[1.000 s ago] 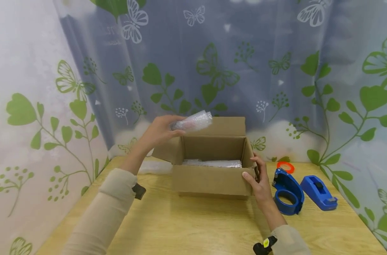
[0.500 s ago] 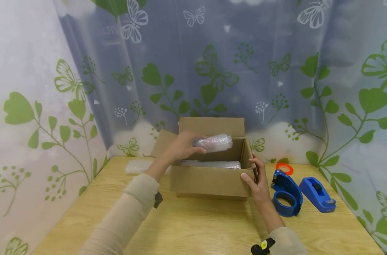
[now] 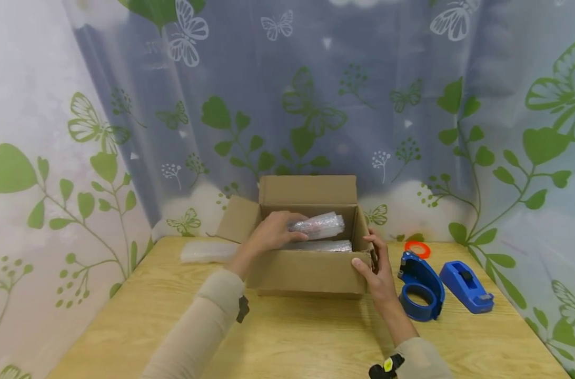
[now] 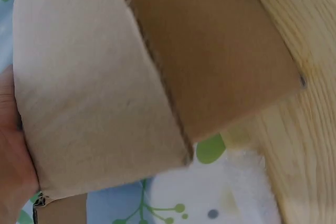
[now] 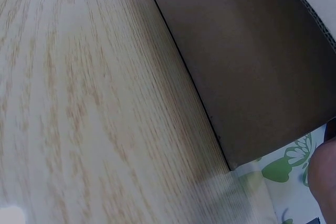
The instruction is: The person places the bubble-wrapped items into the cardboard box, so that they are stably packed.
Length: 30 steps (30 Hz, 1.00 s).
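An open cardboard box (image 3: 306,271) stands on the wooden table with its flaps spread. My left hand (image 3: 276,231) reaches in over the left side, gripping a bubble-wrapped bundle (image 3: 318,226) that shows a faint pink tint. Below that bundle, another bubble-wrapped piece (image 3: 327,246) lies inside the box. My right hand (image 3: 378,268) holds the box's right front corner, thumb on the front flap and fingers round the side. In the left wrist view, part of the left hand (image 4: 13,156) shows behind a box flap (image 4: 100,87); the bundle is hidden there.
Clear bubble wrap (image 3: 204,252) lies left of the box. To the right are a blue tape dispenser with a ring-shaped roll holder (image 3: 420,289), a second blue desktop tape dispenser (image 3: 467,287) and an orange tape roll (image 3: 417,249). A patterned curtain (image 3: 316,79) hangs behind the table.
My left hand has carried the wrapped bundle rightward and down, from above the box's left flap into its opening. The right hand has kept its hold on the box corner.
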Available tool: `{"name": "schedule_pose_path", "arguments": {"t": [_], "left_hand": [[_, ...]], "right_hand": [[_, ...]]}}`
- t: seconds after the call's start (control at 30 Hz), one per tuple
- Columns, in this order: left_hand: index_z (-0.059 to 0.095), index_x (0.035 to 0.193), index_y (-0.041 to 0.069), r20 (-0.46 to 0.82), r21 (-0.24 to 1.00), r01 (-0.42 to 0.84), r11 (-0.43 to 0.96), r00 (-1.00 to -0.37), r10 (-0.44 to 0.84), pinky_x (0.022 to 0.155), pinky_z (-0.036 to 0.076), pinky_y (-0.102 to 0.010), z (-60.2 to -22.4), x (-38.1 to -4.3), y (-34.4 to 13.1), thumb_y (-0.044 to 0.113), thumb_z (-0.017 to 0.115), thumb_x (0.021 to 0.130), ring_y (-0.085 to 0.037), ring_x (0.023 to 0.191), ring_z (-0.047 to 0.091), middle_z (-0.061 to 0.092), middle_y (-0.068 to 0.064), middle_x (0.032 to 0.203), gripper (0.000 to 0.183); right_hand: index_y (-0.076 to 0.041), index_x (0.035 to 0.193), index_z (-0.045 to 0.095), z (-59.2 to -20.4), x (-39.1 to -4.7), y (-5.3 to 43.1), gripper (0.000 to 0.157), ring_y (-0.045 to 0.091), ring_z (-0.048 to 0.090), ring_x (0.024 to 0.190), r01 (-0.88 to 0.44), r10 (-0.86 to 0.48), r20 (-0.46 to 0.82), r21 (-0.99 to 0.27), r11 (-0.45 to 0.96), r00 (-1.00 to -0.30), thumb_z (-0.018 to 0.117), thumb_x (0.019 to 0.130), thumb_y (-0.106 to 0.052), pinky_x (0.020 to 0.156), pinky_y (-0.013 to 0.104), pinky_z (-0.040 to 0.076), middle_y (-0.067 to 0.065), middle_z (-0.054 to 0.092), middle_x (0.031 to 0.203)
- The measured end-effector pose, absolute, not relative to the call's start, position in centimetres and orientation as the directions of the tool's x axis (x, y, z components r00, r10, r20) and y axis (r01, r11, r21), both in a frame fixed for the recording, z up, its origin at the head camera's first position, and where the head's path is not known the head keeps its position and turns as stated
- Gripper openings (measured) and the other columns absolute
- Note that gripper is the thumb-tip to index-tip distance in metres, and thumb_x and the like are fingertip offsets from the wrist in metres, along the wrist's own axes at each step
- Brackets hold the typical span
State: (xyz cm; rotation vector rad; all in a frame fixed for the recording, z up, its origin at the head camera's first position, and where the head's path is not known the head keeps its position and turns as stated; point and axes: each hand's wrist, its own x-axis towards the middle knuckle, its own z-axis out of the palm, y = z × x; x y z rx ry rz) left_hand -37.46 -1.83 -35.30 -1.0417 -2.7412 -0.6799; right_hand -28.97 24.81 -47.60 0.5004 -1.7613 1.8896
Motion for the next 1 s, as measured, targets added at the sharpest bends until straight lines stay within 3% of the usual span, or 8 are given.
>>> {"name": "schedule_pose_path", "arguments": {"t": [0.33,0.6,0.73,1.0], "left_hand": [[0.066,0.14,0.016,0.278,0.458,0.624,0.633,-0.777,0.564,0.116,0.043,-0.045,-35.87,-37.96,-1.91,0.037,0.079,0.091,-0.03,0.138,0.055,0.065,-0.006,0.143,0.055],[0.06,0.148,0.02,0.408,0.314,0.686,0.657,-0.722,0.559,0.12,0.035,-0.054,-36.22,-37.77,-2.32,0.034,0.079,0.09,-0.033,0.138,0.051,0.06,-0.008,0.148,0.063],[0.06,0.147,0.018,0.422,0.339,0.698,0.631,-0.712,0.561,0.12,0.036,-0.054,-36.21,-37.57,-2.37,0.033,0.078,0.091,-0.034,0.138,0.051,0.06,-0.01,0.148,0.061],[0.064,0.143,0.016,0.416,0.358,0.684,0.635,-0.726,0.547,0.118,0.039,-0.048,-36.41,-37.44,-2.36,0.032,0.077,0.092,-0.03,0.135,0.053,0.064,-0.007,0.143,0.055]], "right_hand": [[-0.004,0.144,0.039,-47.16,-28.84,24.85,0.053,0.02,0.017,0.155,-0.583,0.124,0.576,-0.812,-0.028,-0.808,0.06,0.096,0.006,0.122,0.067,0.008,-0.005,0.023,0.169],[-0.005,0.145,0.039,-47.39,-28.92,24.54,0.052,0.021,0.015,0.156,-0.574,0.114,0.568,-0.818,-0.03,-0.815,0.059,0.097,0.005,0.121,0.067,0.008,-0.005,0.022,0.17],[-0.005,0.145,0.039,-47.28,-28.92,24.52,0.053,0.02,0.017,0.154,-0.571,0.118,0.564,-0.82,-0.034,-0.818,0.059,0.097,0.006,0.12,0.066,0.011,-0.006,0.023,0.169],[-0.003,0.145,0.039,-47.28,-28.88,24.55,0.053,0.019,0.017,0.155,-0.583,0.119,0.576,-0.812,-0.034,-0.809,0.059,0.097,0.007,0.121,0.066,0.007,-0.004,0.024,0.169]]}}
